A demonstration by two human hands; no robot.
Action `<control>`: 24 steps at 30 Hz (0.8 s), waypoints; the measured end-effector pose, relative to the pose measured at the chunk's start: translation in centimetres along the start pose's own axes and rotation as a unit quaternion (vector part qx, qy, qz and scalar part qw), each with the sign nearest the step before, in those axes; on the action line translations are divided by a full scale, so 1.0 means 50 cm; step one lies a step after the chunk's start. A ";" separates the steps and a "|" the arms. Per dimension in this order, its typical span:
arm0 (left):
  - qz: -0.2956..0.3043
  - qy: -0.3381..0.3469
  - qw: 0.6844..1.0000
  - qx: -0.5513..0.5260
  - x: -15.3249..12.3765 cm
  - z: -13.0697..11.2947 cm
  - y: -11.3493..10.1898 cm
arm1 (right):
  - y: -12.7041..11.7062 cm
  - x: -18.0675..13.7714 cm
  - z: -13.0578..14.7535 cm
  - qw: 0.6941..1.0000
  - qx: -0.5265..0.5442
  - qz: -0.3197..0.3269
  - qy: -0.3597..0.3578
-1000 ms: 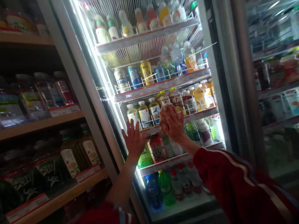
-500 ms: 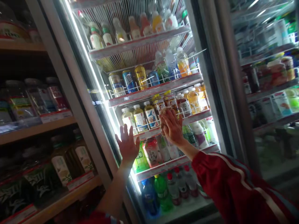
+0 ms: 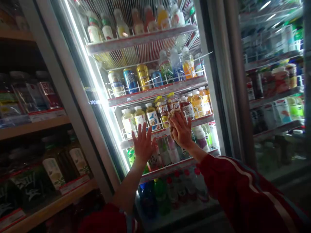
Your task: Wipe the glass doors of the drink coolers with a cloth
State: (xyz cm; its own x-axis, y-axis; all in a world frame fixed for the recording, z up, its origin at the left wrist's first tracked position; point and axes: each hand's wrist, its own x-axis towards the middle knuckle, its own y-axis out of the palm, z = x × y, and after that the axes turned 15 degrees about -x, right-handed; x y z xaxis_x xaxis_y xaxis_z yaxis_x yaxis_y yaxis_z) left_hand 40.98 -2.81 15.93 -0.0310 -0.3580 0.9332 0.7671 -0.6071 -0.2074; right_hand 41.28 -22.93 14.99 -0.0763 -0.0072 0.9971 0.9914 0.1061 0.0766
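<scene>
I stand before a lit drinks fridge with a glass door point(image 3: 145, 55). My left hand point(image 3: 143, 144) lies flat on the glass with its fingers spread, in front of the shelf of pale bottles point(image 3: 140, 117). My right hand point(image 3: 181, 130), in a red sleeve with white stripes, presses a crumpled light cloth point(image 3: 175, 112) against the glass just to the right. The cloth shows only above the fingertips. Both hands are close together at mid-height of the door.
Inside the fridge, wire shelves carry cans point(image 3: 143, 75) and several rows of bottles. Dark wooden shelves point(image 3: 36, 127) with bottles stand to the left. A second, dimmer fridge point(image 3: 274, 81) is on the right, past the grey door frame point(image 3: 230, 81).
My left hand has slid right and a little up on the glass, nearer to my right hand. My right hand with the cloth stays at about the same spot.
</scene>
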 end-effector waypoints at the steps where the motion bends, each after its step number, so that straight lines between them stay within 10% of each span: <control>1: 0.003 -0.003 1.000 -0.002 -0.001 0.001 -0.001 | -0.002 -0.001 0.004 1.000 -0.001 0.001 -0.001; 7: -0.005 0.001 1.000 -0.010 -0.001 0.003 -0.003 | -0.017 -0.013 0.027 0.992 0.027 0.027 -0.116; 14: -0.013 0.028 0.999 0.025 0.003 -0.002 -0.008 | 0.002 0.001 -0.103 0.996 -0.046 -0.019 0.070; 24: -0.012 0.037 0.999 0.027 0.004 0.003 -0.010 | -0.007 -0.011 -0.104 0.999 -0.046 0.022 -0.007</control>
State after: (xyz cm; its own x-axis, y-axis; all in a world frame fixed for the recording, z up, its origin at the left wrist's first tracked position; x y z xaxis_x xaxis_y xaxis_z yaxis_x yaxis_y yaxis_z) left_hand 40.70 -2.47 16.25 -0.0957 -0.3966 0.9130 0.7994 -0.5771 -0.1668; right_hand 41.55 -28.16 14.43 -0.0332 0.0088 0.9994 0.9994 0.0132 0.0331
